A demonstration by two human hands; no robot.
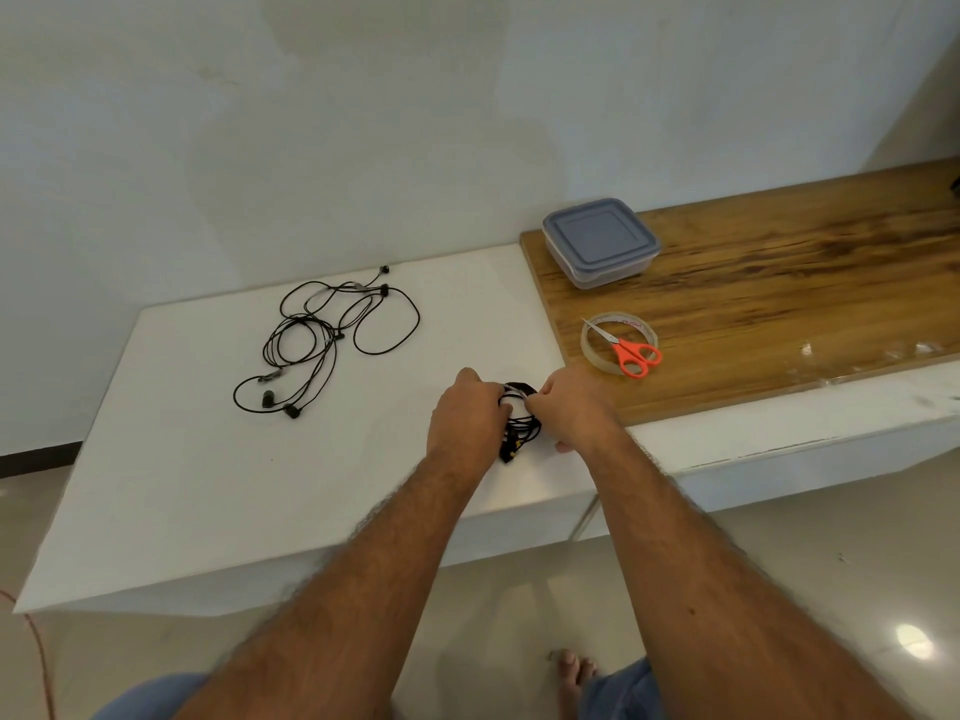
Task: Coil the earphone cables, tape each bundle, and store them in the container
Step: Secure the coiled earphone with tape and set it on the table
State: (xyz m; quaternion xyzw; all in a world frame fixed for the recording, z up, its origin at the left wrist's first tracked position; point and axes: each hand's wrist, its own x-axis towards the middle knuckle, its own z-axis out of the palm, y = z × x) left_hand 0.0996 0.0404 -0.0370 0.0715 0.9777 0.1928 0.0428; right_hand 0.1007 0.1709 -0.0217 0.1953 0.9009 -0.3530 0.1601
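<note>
A coiled bundle of black earphone cable (pixel 521 420) sits between my two hands just above the white table (pixel 208 485). My left hand (pixel 467 413) grips the bundle's left side. At the bundle's top right, my right hand (pixel 571 407) pinches it, where a pale strip of tape seems to cross the coil. Loose, tangled black earphones (pixel 332 335) lie farther left on the table. A clear container with a blue-grey lid (pixel 600 241), closed, stands on the wooden board (pixel 779 283). A roll of clear tape (pixel 618 340) lies nearer, with orange-handled scissors (pixel 631 350) resting across it.
The wooden board covers the right part of the counter, with bits of clear tape (pixel 883 356) along its front edge. A wall rises right behind the table. Below the table edge are a glossy tiled floor and a bare foot (pixel 574 672).
</note>
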